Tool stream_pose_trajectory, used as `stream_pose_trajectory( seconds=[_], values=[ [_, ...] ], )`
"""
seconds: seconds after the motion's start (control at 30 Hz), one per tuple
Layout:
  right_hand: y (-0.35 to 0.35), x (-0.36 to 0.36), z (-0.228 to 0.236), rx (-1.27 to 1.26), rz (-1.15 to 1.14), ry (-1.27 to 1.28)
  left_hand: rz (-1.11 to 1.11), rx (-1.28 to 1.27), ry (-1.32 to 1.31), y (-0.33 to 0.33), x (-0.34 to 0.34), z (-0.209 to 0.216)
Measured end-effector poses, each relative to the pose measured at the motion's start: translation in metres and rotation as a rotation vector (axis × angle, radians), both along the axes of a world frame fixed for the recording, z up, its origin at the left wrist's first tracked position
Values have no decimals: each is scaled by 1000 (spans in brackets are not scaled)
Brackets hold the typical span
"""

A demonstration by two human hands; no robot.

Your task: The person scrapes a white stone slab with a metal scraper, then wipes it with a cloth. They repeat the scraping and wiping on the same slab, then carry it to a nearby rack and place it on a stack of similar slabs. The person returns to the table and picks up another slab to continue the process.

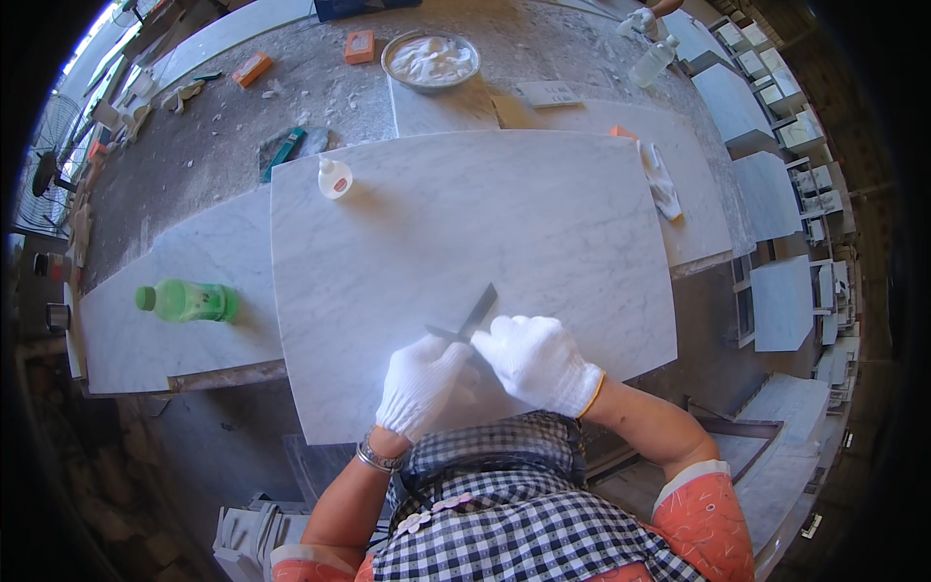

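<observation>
White-gloved hands: left hand [417,388] and right hand [535,361] closed, gripping crossed dark strips [480,307] between them; which grips which, cannot tell.
Strips' place: above the near part of the slab [543,223].
Strip shape: thin, flat, straight-edged; sharpness not visible.
Slip hazard: lost grip at the crossing could snag or cut the coarse knit gloves [570,380].
Slab surface: smooth, pale, grey-veined stone; a dropped strip could scratch it.
Small white bottle [335,180]: rounded, far left on the slab; a knock could tip it.
Counter [320,92]: rough with pale dust; carried grit could mar the stone.
</observation>
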State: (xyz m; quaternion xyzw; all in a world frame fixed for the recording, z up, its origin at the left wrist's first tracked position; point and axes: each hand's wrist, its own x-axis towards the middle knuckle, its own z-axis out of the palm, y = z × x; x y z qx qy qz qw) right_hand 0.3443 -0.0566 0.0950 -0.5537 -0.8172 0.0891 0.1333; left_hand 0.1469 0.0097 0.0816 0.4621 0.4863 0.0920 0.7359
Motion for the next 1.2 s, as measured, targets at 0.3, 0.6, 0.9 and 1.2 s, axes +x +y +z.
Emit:
stream_pose_trajectory(
  seconds=[0.3,0.6,0.9,1.2],
  values=[
    [4,8,-6,54,-192,-57,7,-18,-47,-1,1,0],
    [6,29,-3,-382,-717,1117,-20,26,-62,-4,-4,7],
    [5,17,-2,-461,-725,1423,171,-876,-683,-5,-19,-17],
    [-5,19,-13,196,-429,208,52,-282,-160,-2,-11,8]
  ],
)
